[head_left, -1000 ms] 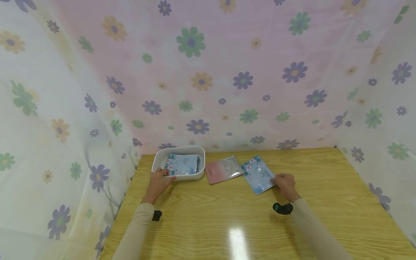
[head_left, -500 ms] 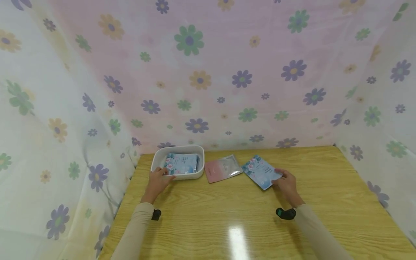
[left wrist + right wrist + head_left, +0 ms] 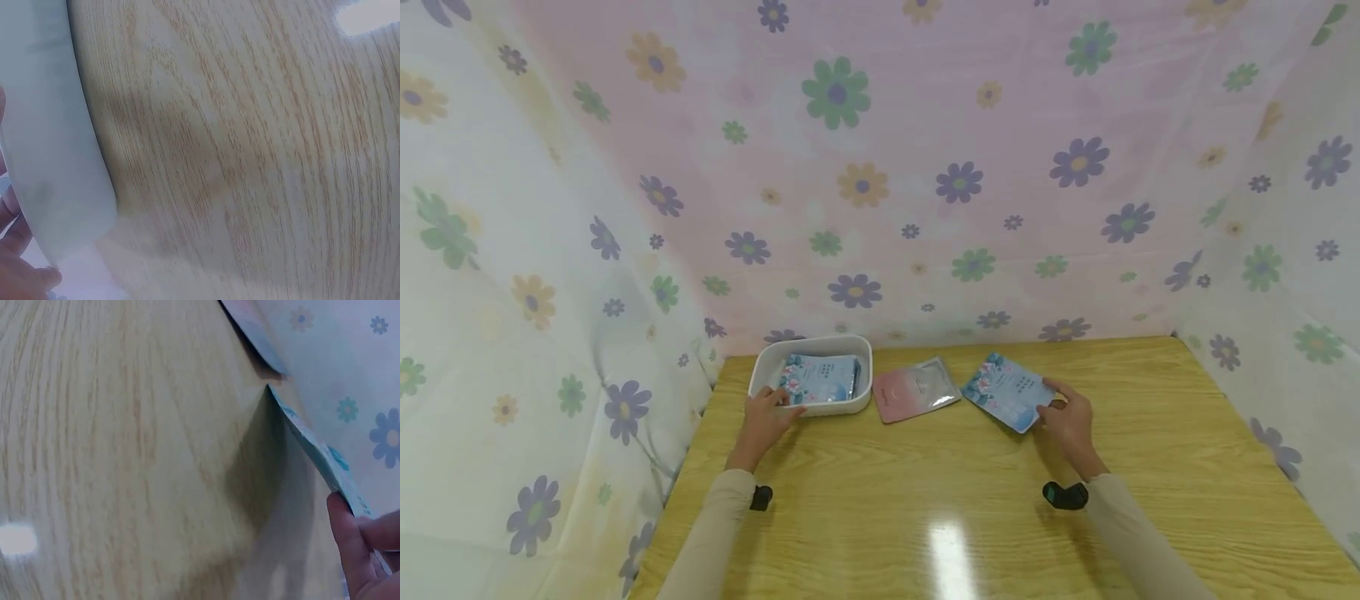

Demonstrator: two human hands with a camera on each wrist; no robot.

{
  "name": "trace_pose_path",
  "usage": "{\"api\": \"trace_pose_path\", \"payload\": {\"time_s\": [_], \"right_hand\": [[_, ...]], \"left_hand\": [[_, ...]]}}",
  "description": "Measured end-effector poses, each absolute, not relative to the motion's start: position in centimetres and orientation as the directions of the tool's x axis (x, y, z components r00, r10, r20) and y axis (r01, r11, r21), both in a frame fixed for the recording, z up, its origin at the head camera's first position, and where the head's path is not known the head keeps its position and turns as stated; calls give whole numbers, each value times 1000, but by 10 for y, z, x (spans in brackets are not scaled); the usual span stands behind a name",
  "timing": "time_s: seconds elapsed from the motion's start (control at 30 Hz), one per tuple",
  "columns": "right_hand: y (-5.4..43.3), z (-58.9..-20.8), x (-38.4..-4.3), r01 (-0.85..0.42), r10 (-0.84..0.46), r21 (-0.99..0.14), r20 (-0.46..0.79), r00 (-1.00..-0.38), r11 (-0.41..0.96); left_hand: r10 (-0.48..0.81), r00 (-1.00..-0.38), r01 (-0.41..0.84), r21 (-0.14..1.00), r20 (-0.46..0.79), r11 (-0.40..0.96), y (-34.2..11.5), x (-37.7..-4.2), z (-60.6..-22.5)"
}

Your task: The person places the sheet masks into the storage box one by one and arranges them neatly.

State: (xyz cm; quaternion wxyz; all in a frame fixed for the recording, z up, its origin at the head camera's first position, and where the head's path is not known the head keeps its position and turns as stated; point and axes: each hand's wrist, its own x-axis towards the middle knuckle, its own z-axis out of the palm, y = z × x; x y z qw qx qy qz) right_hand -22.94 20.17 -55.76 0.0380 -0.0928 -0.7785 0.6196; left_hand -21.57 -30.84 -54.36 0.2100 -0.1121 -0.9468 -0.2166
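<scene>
My right hand (image 3: 1070, 421) pinches the right edge of a blue floral face mask packet (image 3: 1006, 392). In the right wrist view that packet (image 3: 315, 450) is tilted, its held side raised and its far corner low over the table. My left hand (image 3: 766, 423) grips the front left rim of a white plastic bin (image 3: 867, 375), fingers over the wall and thumb along the front. Several blue face mask packets (image 3: 820, 379) lie stacked inside the bin. A pink and silver face mask packet (image 3: 917, 392) lies flat between the bin and the held packet.
The wood-grain table (image 3: 880, 508) reaches back to a flowered cloth (image 3: 895, 167) hanging behind it and along both sides. Black wrist cameras (image 3: 1066, 496) sit on both wrists. A bright glare spot (image 3: 951, 558) shows near the front.
My right hand has shifted slightly right, lifting the held edge of the blue packet and turning it a little. The left hand, the bin and the pink packet have stayed in place.
</scene>
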Motion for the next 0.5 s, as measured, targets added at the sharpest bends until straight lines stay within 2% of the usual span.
{"api": "trace_pose_path", "payload": {"time_s": [0.2, 0.4, 0.5], "right_hand": [[203, -544, -228, 16, 211, -978, 29, -977, 209], [203, -523, -229, 15, 202, -987, 18, -979, 160], [201, -509, -231, 31, 185, -997, -17, -983, 73]], "left_hand": [[110, -896, 293, 386, 430, 875, -307, -217, -546], [118, -890, 297, 365, 440, 882, -308, -216, -545], [111, -889, 294, 366, 445, 883, -309, -215, -544]]}}
